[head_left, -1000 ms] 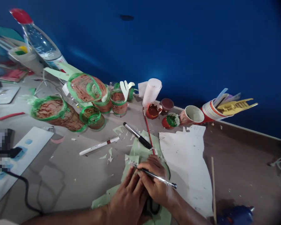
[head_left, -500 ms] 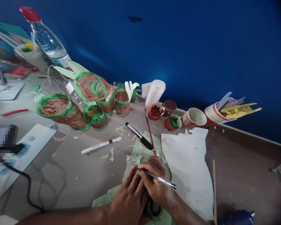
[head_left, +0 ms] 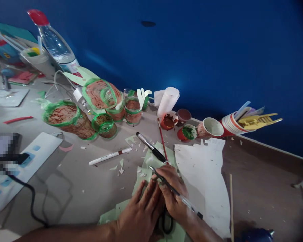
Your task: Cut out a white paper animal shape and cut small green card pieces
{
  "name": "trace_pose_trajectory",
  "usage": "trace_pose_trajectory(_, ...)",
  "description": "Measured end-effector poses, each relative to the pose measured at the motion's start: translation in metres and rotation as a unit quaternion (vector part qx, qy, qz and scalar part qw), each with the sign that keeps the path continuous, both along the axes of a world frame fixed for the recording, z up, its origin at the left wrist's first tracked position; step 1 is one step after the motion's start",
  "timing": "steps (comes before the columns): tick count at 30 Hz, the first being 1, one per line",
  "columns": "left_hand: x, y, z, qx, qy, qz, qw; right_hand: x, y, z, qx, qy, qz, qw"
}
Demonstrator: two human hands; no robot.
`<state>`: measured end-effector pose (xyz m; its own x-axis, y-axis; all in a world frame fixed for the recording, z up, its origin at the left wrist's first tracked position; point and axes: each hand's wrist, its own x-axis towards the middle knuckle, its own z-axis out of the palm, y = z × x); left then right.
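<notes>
My right hand (head_left: 173, 190) is closed around a pen (head_left: 178, 193), whose tip points up and left, over the green paper (head_left: 138, 183). Flat on the same paper lies my left hand (head_left: 142, 210), fingers stretched forward and touching the right hand's side. A black scissors handle (head_left: 168, 222) shows partly below my right hand; the rest is hidden. Just ahead rest a black marker (head_left: 151, 147) and a red paintbrush (head_left: 162, 139). Small paper scraps (head_left: 121, 168) are scattered to the left, near a white marker (head_left: 110, 156).
Painted brown and green cups (head_left: 87, 129) stand at the back left, by a tall plastic bottle (head_left: 57, 43). Paint cups (head_left: 168, 121), a white paper roll (head_left: 168, 101) and stacked paper cups (head_left: 228, 124) line the wall. A torn white sheet (head_left: 202, 168) lies right; a power strip (head_left: 44, 146) lies left.
The pen has tilted in my right hand, its tip lifting and its rear end dropping to the right. My right hand has shifted slightly right; my left hand stays flat.
</notes>
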<state>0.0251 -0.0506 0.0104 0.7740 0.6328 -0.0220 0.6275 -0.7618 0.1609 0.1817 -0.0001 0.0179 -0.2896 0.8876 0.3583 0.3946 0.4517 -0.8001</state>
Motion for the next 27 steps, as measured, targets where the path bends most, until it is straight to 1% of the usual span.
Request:
trace_pose_trajectory(4,0.000,-0.002,-0.002,0.006,-0.004,-0.007,1.000,0.002,0.001,-0.001,-0.011,-0.002,0.019,1.000)
trace_pose_trajectory(8,0.000,-0.003,-0.005,0.034,-0.013,0.007,0.999,0.002,-0.002,-0.001,-0.007,0.012,-0.026,1.000)
trace_pose_trajectory(10,-0.002,-0.001,-0.003,0.037,-0.012,0.001,0.999,0.000,-0.002,-0.002,-0.004,0.004,-0.036,0.999)
trace_pose_trajectory(14,-0.007,0.009,0.006,0.044,-0.024,-0.016,0.999,-0.003,-0.003,-0.003,-0.001,-0.034,-0.056,0.998)
trace_pose_trajectory(17,-0.009,0.017,0.017,0.026,-0.065,-0.006,0.998,-0.003,-0.005,-0.004,-0.004,-0.006,-0.083,0.996)
trace_pose_trajectory(21,-0.010,0.022,0.031,-0.002,-0.157,0.043,0.987,0.000,-0.005,-0.004,-0.005,0.053,-0.107,0.993)
trace_pose_trajectory(23,-0.013,0.027,0.037,-0.019,-0.177,0.079,0.981,0.001,-0.005,-0.003,-0.008,0.067,-0.117,0.991)
trace_pose_trajectory(25,-0.019,0.038,0.041,-0.031,-0.171,0.117,0.978,0.000,-0.004,-0.002,-0.011,0.074,-0.126,0.989)
trace_pose_trajectory(27,-0.026,0.057,0.042,-0.016,-0.161,0.162,0.973,-0.002,-0.003,-0.002,-0.009,0.081,-0.134,0.988)
